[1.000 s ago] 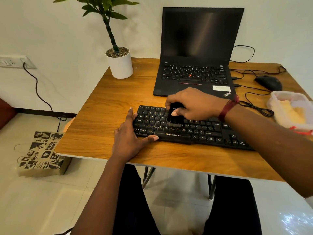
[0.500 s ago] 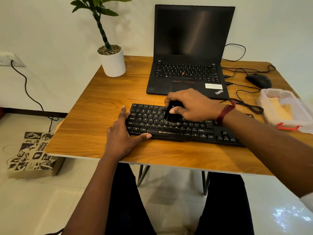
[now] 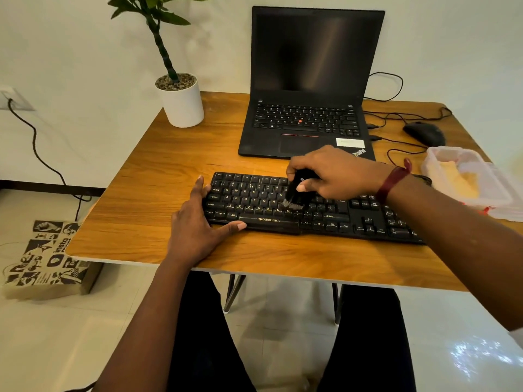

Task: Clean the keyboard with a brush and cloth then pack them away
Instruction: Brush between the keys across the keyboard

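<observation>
A black keyboard (image 3: pixel 254 202) lies on the wooden table (image 3: pixel 147 210) in front of me. My right hand (image 3: pixel 336 174) grips a small black brush (image 3: pixel 295 193) whose grey bristles touch the middle letter keys. My left hand (image 3: pixel 198 222) rests flat at the keyboard's left end, fingers straight along its side and thumb along its front edge. A yellow cloth (image 3: pixel 455 179) lies inside a clear plastic box (image 3: pixel 481 193) at the table's right edge.
An open black laptop (image 3: pixel 311 108) stands behind the keyboard. A white potted plant (image 3: pixel 182 103) is at the back left, a black mouse (image 3: pixel 424 132) with cables at the back right. A printed paper bag (image 3: pixel 45 256) sits on the floor to the left.
My right hand has moved the brush slightly right and down across the keys. The left hand has stayed at the keyboard's left end. My head has turned a little left.
</observation>
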